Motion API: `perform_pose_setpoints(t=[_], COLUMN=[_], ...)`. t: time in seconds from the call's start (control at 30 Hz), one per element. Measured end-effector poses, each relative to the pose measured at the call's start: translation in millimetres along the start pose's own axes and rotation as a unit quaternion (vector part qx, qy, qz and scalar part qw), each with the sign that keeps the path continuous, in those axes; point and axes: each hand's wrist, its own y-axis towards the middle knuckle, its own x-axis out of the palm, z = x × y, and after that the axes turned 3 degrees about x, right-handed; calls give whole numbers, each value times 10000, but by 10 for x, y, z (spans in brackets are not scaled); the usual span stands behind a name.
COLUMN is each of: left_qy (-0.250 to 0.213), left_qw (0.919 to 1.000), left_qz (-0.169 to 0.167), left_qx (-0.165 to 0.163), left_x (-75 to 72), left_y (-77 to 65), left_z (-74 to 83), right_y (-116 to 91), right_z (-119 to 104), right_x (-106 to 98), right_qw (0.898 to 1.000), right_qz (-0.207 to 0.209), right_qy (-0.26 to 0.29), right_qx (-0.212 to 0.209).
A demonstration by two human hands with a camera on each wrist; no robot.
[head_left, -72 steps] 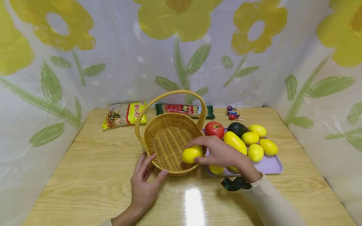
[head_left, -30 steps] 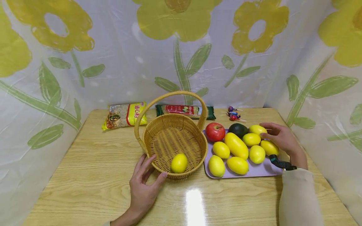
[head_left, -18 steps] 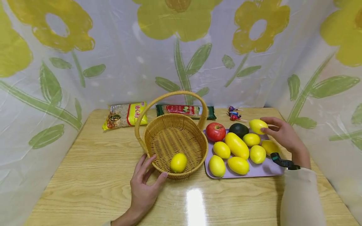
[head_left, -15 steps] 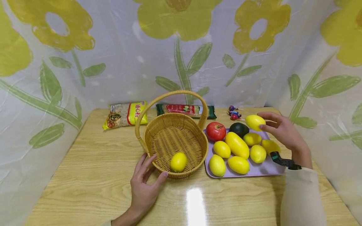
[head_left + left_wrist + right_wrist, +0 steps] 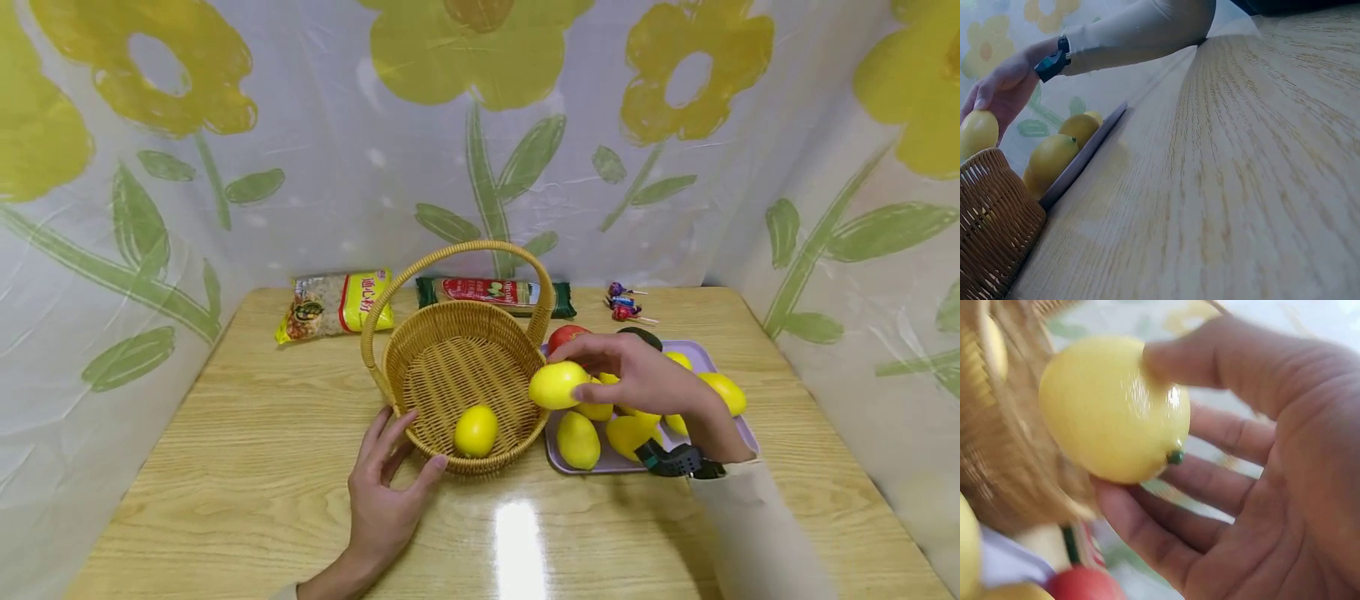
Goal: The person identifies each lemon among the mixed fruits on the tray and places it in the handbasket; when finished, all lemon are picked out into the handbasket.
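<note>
Two bare hands are at a round wicker basket point(image 5: 465, 318) on a wood-grained table point(image 5: 262, 450), the basket's tall hoop handle upright. The person's right hand point(image 5: 645, 377) pinches a yellow lemon point(image 5: 557, 386) between thumb and fingers at the basket's right rim, the fruit's green tip showing in that wrist's close view. Whether this lemon touches the rim is hard to judge, as the basket is blurred there. The left hand point(image 5: 386, 500), thumb and fingers spread wide, rests against the basket's near left rim. A second lemon point(image 5: 476, 431) lies inside the basket, toward the near side of its woven floor. Just right of the basket, a lilac tray point(image 5: 699, 360) carries more yellow fruit point(image 5: 577, 440), a red fruit point(image 5: 567, 337) and a dark green fruit point(image 5: 642, 337), several partly covered by the right hand. A dark band point(image 5: 675, 460) circles the right wrist beside a pale sleeve point(image 5: 765, 533). Behind the basket lies a red-and-green packet point(image 5: 487, 292); to its rear left, a yellow-ended bag point(image 5: 333, 307); to its rear right, a small cluster of wrapped lollipops point(image 5: 622, 304). Farther behind it, a pale curtain point(image 5: 315, 167) bears large yellow flowers on green stems.
</note>
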Motion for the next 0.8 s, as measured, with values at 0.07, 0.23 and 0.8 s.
perform_pose_setpoints(t=[0.07,0.23,0.8], left_qy=[2,5,82], left_qw=[10000,10000,9999], left_qz=[-1,12,12], left_qx=[-6,29,78], left_x=[0,4,-24], left_y=[-3,-4,-2], left_z=[0,3,10], right_y=[75,233,46], right_z=[-46,-140,-139], right_x=[134,456,410], right_qw=[9996,9949,9986], right_qz=[-78,-161,6], right_qy=[-271,-990,183], right_qx=[-8,-73,-495])
